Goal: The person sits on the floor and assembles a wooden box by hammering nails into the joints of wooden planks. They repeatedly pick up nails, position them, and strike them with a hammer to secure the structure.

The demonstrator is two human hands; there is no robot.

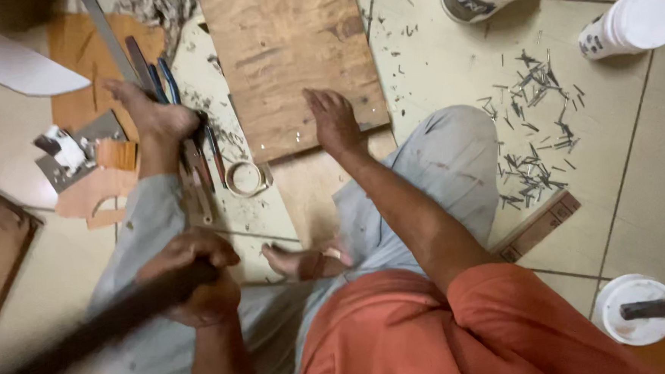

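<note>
My left hand (193, 281) is closed around a long dark handle (90, 332) that runs off to the lower left and is blurred; its far end is out of view. My right hand (333, 120) lies flat, fingers apart, on the near edge of a brown wooden board (287, 53) on the tiled floor. I sit on the floor in grey trousers. One bare foot (150, 113) rests on tools at the left, the other (298, 261) is tucked in front of me.
A roll of tape (245, 176) and blue-handled pliers (167, 78) lie near the left foot. Several loose nails (535, 138) are scattered at right by a wooden strip (539, 225). White jars (635, 19) stand at the top right, a white lid (635, 308) at the lower right.
</note>
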